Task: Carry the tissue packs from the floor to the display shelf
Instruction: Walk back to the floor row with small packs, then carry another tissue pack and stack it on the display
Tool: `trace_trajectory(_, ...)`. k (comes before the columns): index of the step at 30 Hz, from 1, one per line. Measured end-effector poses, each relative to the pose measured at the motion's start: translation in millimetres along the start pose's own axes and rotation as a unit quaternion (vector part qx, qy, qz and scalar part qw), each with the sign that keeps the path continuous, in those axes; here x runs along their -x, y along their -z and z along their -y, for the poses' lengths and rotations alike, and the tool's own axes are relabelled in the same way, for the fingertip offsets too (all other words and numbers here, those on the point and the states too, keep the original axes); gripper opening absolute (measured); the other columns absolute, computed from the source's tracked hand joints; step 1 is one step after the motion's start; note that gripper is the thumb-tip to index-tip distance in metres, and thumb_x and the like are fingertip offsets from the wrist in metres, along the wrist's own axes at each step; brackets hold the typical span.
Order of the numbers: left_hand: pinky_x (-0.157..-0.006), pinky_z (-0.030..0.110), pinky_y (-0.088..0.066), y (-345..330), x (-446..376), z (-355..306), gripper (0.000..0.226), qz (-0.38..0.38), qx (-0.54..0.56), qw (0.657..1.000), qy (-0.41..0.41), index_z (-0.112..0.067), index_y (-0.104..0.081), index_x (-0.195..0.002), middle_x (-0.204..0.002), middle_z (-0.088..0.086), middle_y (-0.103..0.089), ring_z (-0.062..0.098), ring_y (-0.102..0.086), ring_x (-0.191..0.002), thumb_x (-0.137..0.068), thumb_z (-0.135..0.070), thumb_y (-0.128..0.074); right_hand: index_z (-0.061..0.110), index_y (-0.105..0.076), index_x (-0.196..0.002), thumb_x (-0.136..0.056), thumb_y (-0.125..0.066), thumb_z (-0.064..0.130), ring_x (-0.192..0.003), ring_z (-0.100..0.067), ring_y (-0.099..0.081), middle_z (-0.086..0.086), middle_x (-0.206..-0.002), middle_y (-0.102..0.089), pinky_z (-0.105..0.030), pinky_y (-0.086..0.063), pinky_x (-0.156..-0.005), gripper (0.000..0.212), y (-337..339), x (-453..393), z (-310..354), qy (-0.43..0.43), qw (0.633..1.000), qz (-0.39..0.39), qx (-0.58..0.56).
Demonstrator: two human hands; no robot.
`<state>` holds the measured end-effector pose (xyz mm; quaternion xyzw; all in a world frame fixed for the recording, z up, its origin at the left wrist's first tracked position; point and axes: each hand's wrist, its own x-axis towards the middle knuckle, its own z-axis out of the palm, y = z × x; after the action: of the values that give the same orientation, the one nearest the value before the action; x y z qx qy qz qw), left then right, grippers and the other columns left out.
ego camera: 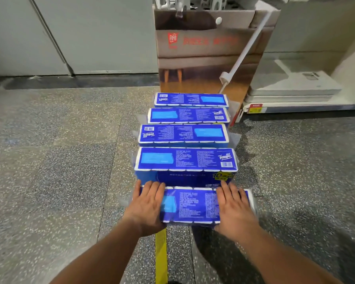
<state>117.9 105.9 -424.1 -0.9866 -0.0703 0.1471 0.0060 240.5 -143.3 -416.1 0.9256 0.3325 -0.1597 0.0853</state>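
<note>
Several blue Tempo tissue packs lie in a row on the speckled floor, running away from me. Both my hands are on the nearest tissue pack [193, 204]. My left hand [149, 203] holds its left end and my right hand [234, 208] its right end. The fingers of both lie over the top and reach its far edge, and the thumbs are hidden at the near side. This pack looks slightly raised, with a shadow under it. Behind it is a taller pack [186, 160]. The farthest pack [191, 99] lies by the cardboard display.
A tall brown printed cardboard display [205, 50] with a white rod stands behind the row. To its right, a low white shelf [295, 103] carries flat white boxes and a red price tag. Grey wall panels [70, 33] close the back. A yellow floor line [161, 255] runs toward me.
</note>
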Motion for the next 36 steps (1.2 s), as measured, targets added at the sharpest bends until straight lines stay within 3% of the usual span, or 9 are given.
trace_trajectory(3,-0.121,0.061,0.004,3,2,-4,0.116,0.011,0.003,1.000,0.001,-0.020,0.016,-0.158,-0.152,0.002,-0.021,0.029,-0.015,-0.146,-0.079,-0.072,-0.052,0.016,0.013,-0.158,-0.083,-0.070,0.046,-0.151,-0.034,-0.007,-0.008,-0.164,-0.006,-0.050,0.005,-0.122,0.116,4,2,4,-0.001,1.000,-0.003,-0.007)
trace_trajectory(7,-0.122,0.057,0.006,4,5,-3,0.102,-0.002,0.024,1.000,0.004,-0.022,0.001,-0.159,-0.151,0.004,-0.025,0.027,-0.020,-0.143,-0.084,-0.063,-0.055,0.018,0.009,-0.157,-0.081,-0.069,0.044,-0.144,-0.030,-0.019,-0.007,-0.154,-0.022,-0.049,-0.001,-0.123,0.112,7,10,8,-0.005,1.000,-0.026,-0.009)
trace_trajectory(13,-0.124,0.049,-0.002,77,29,11,0.104,-0.010,0.035,0.999,-0.015,-0.024,-0.004,-0.160,-0.153,0.003,-0.025,0.025,-0.021,-0.142,-0.082,-0.058,-0.065,0.016,0.009,-0.159,-0.081,-0.068,0.060,-0.145,-0.030,-0.019,-0.006,-0.154,-0.021,-0.051,-0.001,-0.125,0.119,73,44,12,-0.005,1.000,-0.010,-0.010)
trace_trajectory(18,-0.123,0.052,-0.008,200,71,35,0.108,-0.019,0.028,0.999,0.002,-0.024,-0.005,-0.158,-0.151,0.005,-0.029,0.027,-0.025,-0.140,-0.077,-0.055,-0.069,0.015,0.004,-0.159,-0.078,-0.072,0.053,-0.143,-0.031,-0.022,-0.008,-0.151,-0.026,-0.053,-0.005,-0.124,0.118,203,83,20,0.007,0.999,-0.032,-0.003)
trace_trajectory(31,-0.123,0.049,-0.011,614,215,113,0.109,-0.126,0.025,0.991,0.028,-0.031,-0.010,-0.158,-0.150,0.002,-0.033,0.026,-0.029,-0.139,-0.073,-0.057,-0.074,0.022,-0.012,-0.156,-0.066,-0.075,0.055,-0.141,-0.030,-0.028,-0.006,-0.153,-0.031,-0.048,-0.014,-0.122,0.115,623,211,53,0.033,0.988,-0.148,0.000)
trace_trajectory(36,-0.120,0.044,-0.018,743,271,170,0.108,-0.182,0.030,0.982,0.040,-0.034,-0.016,-0.155,-0.147,-0.001,-0.037,0.022,-0.032,-0.137,-0.070,-0.057,-0.079,0.025,-0.007,-0.158,-0.070,-0.077,0.055,-0.146,-0.030,-0.020,-0.006,-0.159,-0.022,-0.047,-0.011,-0.123,0.117,764,237,92,0.066,0.979,-0.191,-0.010)
